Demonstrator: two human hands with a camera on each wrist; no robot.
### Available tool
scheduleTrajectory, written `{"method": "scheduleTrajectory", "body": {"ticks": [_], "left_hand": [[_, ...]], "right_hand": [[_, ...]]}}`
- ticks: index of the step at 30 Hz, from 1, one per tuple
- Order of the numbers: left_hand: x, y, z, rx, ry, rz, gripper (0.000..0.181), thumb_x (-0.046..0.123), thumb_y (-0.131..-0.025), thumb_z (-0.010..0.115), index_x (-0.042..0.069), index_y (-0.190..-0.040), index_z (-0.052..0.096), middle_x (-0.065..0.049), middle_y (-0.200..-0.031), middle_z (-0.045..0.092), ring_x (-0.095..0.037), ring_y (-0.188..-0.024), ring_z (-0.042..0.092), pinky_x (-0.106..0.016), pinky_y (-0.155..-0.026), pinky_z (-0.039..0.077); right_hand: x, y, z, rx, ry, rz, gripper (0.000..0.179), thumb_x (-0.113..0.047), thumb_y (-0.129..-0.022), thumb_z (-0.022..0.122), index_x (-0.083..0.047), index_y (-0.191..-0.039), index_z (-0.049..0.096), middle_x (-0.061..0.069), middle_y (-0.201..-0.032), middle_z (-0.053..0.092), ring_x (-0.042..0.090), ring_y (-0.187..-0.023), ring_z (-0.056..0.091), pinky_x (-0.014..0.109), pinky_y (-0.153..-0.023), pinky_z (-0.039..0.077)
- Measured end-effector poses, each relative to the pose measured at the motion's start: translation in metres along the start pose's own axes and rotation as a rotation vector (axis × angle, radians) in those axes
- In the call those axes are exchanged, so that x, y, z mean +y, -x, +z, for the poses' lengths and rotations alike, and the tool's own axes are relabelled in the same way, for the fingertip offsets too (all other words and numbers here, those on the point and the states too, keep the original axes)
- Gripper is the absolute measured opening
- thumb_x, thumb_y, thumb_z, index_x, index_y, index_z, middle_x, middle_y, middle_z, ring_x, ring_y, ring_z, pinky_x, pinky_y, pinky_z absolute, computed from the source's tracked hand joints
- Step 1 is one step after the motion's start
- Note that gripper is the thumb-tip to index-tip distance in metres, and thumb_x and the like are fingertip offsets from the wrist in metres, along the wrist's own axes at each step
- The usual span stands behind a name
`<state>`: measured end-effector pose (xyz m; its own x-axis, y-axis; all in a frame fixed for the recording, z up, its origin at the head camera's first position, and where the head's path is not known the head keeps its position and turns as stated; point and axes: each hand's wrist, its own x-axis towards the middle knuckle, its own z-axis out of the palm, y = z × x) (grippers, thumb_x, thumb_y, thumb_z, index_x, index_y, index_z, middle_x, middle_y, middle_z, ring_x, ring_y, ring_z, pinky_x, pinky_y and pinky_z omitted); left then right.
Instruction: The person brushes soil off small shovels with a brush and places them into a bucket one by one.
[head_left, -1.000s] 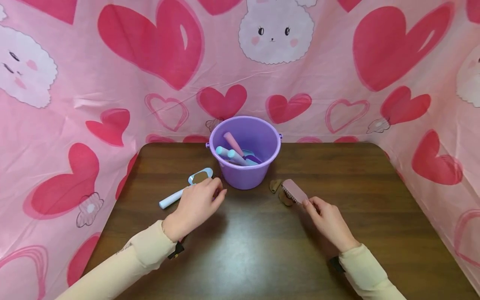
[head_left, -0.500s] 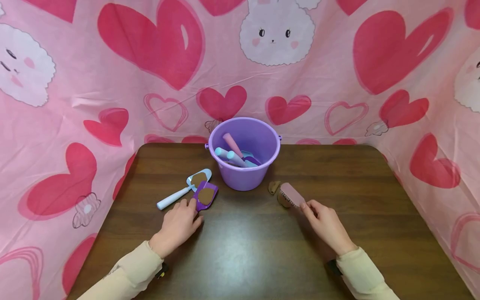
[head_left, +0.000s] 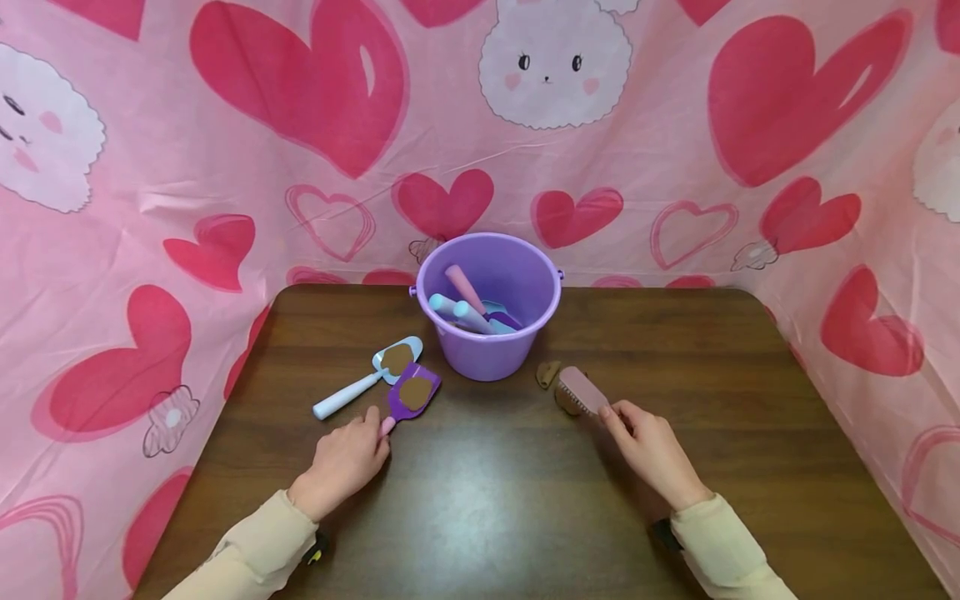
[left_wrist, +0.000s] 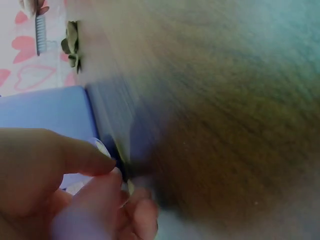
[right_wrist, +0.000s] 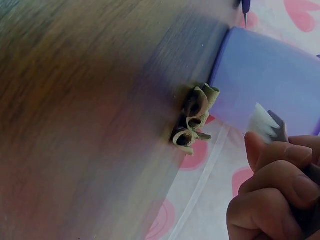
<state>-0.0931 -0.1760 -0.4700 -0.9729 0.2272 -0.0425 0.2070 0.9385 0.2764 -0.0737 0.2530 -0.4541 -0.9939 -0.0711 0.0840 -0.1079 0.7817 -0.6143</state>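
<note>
My left hand grips the pink handle of a small purple shovel with a flat brown patch on its blade. In the left wrist view the thumb and index finger of my left hand pinch together, and the shovel is mostly hidden. My right hand holds a pink brush, bristles facing down and left, over curled brown pieces. The right wrist view shows the white bristles beyond the curled fingers, apart from the brown pieces.
A purple bucket stands at the back middle, with several handled tools inside. A light blue scoop, brown patch in its bowl, lies left of the purple shovel. Pink heart-patterned cloth hangs behind the wooden table.
My left hand has drawn back toward the front left from over the purple shovel, and now grips its handle. The shovel has shifted slightly right. The right hand and brush have barely moved.
</note>
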Motion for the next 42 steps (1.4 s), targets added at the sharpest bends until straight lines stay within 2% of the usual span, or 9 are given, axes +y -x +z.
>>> {"method": "scheduleTrajectory", "body": {"ticks": [6, 11, 18, 25, 28, 34, 42], "left_hand": [[0.004, 0.002, -0.002, 0.031, 0.030, 0.010, 0.025, 0.019, -0.100, 0.068, 0.003, -0.095, 0.049, -0.005, -0.058, 0.042, -0.024, -0.047, 0.045, -0.038, -0.041, 0.037], [0.013, 0.006, -0.007, 0.070, -0.008, 0.069, 0.027, 0.017, -0.097, 0.072, 0.005, -0.092, 0.049, -0.004, -0.056, 0.043, -0.027, -0.046, 0.049, -0.039, -0.040, 0.037], [0.036, 0.005, -0.019, 0.056, 0.014, 0.128, 0.031, 0.022, -0.097, 0.074, 0.007, -0.088, 0.048, -0.003, -0.056, 0.040, -0.025, -0.047, 0.045, -0.039, -0.041, 0.035], [0.060, 0.003, -0.024, 0.090, 0.008, 0.243, 0.032, 0.020, -0.095, 0.076, 0.009, -0.085, 0.047, -0.003, -0.056, 0.042, -0.027, -0.048, 0.050, -0.043, -0.042, 0.039], [0.070, -0.001, -0.023, 0.106, 0.006, 0.294, 0.031, 0.017, -0.093, 0.076, 0.009, -0.084, 0.047, -0.002, -0.056, 0.044, -0.028, -0.048, 0.053, -0.045, -0.042, 0.041], [0.090, -0.013, -0.022, 0.095, 0.025, 0.376, 0.029, 0.015, -0.091, 0.075, 0.009, -0.084, 0.048, 0.000, -0.059, 0.045, -0.026, -0.049, 0.054, -0.043, -0.043, 0.042], [0.116, -0.034, -0.014, 0.103, 0.037, 0.449, 0.028, 0.014, -0.090, 0.074, 0.010, -0.081, 0.048, 0.001, -0.059, 0.045, -0.025, -0.050, 0.056, -0.041, -0.043, 0.043]], "right_hand": [[0.001, 0.001, 0.001, -0.012, -0.008, 0.000, 0.024, -0.025, -0.107, 0.061, -0.005, -0.100, 0.071, -0.001, -0.074, 0.056, 0.013, -0.064, 0.049, 0.027, -0.059, 0.040], [0.001, 0.000, 0.001, -0.027, -0.014, 0.004, 0.025, -0.026, -0.107, 0.060, -0.005, -0.099, 0.071, -0.002, -0.072, 0.054, 0.013, -0.062, 0.047, 0.027, -0.058, 0.039], [-0.002, 0.000, 0.001, -0.036, -0.008, -0.006, 0.025, -0.027, -0.107, 0.060, -0.006, -0.099, 0.070, -0.003, -0.071, 0.052, 0.012, -0.062, 0.047, 0.028, -0.058, 0.039], [-0.004, -0.001, 0.006, -0.037, -0.008, -0.016, 0.021, -0.024, -0.106, 0.061, -0.007, -0.098, 0.071, -0.004, -0.070, 0.052, 0.012, -0.062, 0.047, 0.027, -0.058, 0.039], [-0.005, -0.001, 0.007, -0.035, -0.006, -0.026, 0.021, -0.023, -0.106, 0.061, -0.006, -0.097, 0.070, -0.005, -0.069, 0.050, 0.011, -0.060, 0.046, 0.027, -0.057, 0.038], [-0.009, 0.000, 0.008, -0.033, -0.012, -0.039, 0.021, -0.023, -0.106, 0.062, -0.007, -0.095, 0.070, -0.006, -0.068, 0.048, 0.010, -0.059, 0.044, 0.026, -0.056, 0.038], [-0.018, -0.001, 0.015, -0.034, -0.010, -0.095, 0.020, -0.024, -0.105, 0.064, -0.013, -0.089, 0.067, -0.009, -0.067, 0.047, 0.007, -0.058, 0.043, 0.026, -0.055, 0.037]]}}
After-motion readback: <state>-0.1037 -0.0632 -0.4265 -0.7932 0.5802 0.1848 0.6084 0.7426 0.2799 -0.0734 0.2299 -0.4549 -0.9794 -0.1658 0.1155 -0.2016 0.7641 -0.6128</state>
